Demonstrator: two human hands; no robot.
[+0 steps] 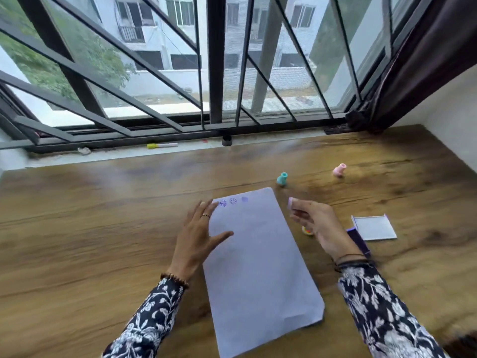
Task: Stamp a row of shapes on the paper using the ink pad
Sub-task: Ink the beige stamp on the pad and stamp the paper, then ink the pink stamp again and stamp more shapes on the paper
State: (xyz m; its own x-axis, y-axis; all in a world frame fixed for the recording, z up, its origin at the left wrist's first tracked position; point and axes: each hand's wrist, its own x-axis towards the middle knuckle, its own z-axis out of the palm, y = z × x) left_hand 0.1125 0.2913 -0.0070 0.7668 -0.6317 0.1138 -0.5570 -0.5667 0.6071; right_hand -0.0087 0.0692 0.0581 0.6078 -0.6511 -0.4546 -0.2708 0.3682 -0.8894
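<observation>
Patterned sleeves frame the bottom of the view, mine as I work from afar, with a pale sheet of paper [260,270] lying lengthwise between them on the wooden worktop [103,215]. My left hand [200,236] rests open on the paper's left edge, fingers spread wide, holding nothing, pinning the sheet. My right hand [313,223] hovers just off the paper's right edge, fingers loosely curled; something lilac sits at the fingertip, but motion blur leaves me unable to tell whether it is a small stamp or only a painted nail.

Along the paper's far edge three purple marks [233,201] stand in a row: two round faces and a fainter blot to their right. Beyond that corner a teal stamp [282,179] stands upright, and a pink stamp [339,170] stands further right, well apart from it. A small orange stamp [307,230] peeks out beneath my right hand. Right of that wrist lies the open ink pad [360,241], its dark purple base beside its white lid [374,227].

I judge the row part done. To do the next print well, I would load the stamp face evenly on the pad, keep the left hand pressing the sheet flat, set the stamp down straight just right of the last mark, level with the others, press without rocking, and lift cleanly.
</observation>
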